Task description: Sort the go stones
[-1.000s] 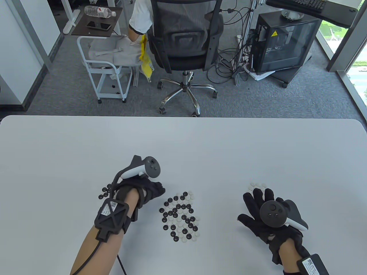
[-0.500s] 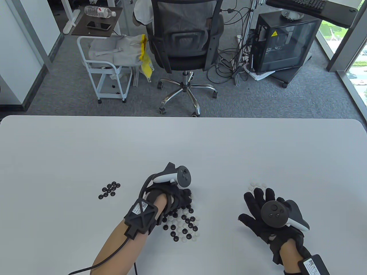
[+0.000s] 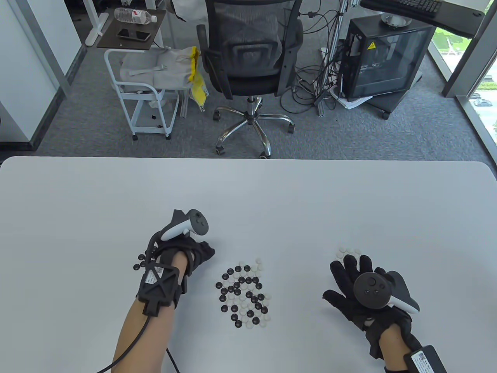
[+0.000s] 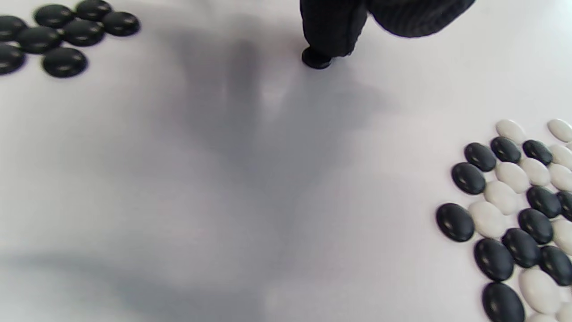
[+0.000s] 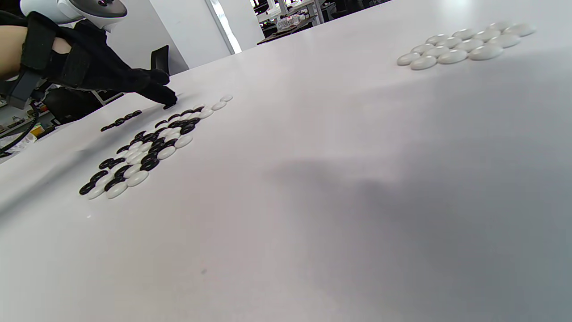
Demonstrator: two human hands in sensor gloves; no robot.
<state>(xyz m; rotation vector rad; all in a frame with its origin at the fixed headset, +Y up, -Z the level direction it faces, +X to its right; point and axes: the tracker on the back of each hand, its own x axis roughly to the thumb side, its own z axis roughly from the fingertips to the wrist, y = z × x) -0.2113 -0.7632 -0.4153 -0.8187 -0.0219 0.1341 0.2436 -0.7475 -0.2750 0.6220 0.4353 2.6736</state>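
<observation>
**Sorting well short of done: most stones still mixed**

We judge the job to be in its early part. A small group of black stones (image 3: 141, 262) lies on the left of the table (image 3: 248, 194), and a small group of white stones (image 3: 347, 252) lies on the right. Between them sits the mixed pile (image 3: 244, 296), black and white together, far bigger than either sorted group, so most of the work is left.

Our left hand (image 3: 186, 252) is between the black group and the mixed pile, near both. In the left wrist view, one black stone (image 4: 316, 59) shows under the fingertips (image 4: 328, 31), at or just above the table; we cannot tell whether the fingers pinch it or only press on it. The black group is well to that view's left, the mixed pile to its lower right. Carrying this stone to the black group looks to us like the step in hand.

Our right hand (image 3: 357, 287) lies flat with fingers spread, holding nothing we can see, its fingertips just beside the white group, well apart from the mixed pile.
</observation>
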